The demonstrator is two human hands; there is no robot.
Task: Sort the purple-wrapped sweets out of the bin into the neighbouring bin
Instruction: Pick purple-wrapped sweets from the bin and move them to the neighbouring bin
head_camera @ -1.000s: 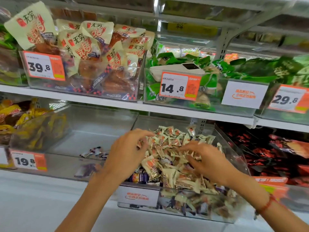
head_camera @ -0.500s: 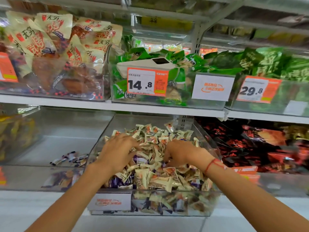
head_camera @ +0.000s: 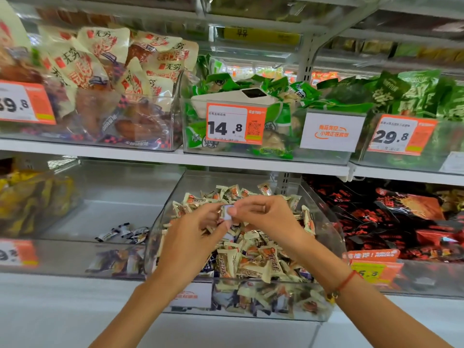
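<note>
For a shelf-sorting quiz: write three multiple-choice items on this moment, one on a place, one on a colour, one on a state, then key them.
1. Where does the neighbouring bin holding a few purple-wrapped sweets sit relative to the full sweet bin?
A. to its left
B. to its right
C. on the shelf above

2. What colour are most wrappers in the full bin?
A. green
B. cream with orange
C. black

3. What are the hands doing?
A. both lie flat on the shelf
B. both hang at the person's sides
C. the right hand pinches a small wrapper beside the left hand

Key: A, that bin shows left of the full one; B, pale cream-and-orange packets fill it; C, a wrapper shows at the right fingertips.
</note>
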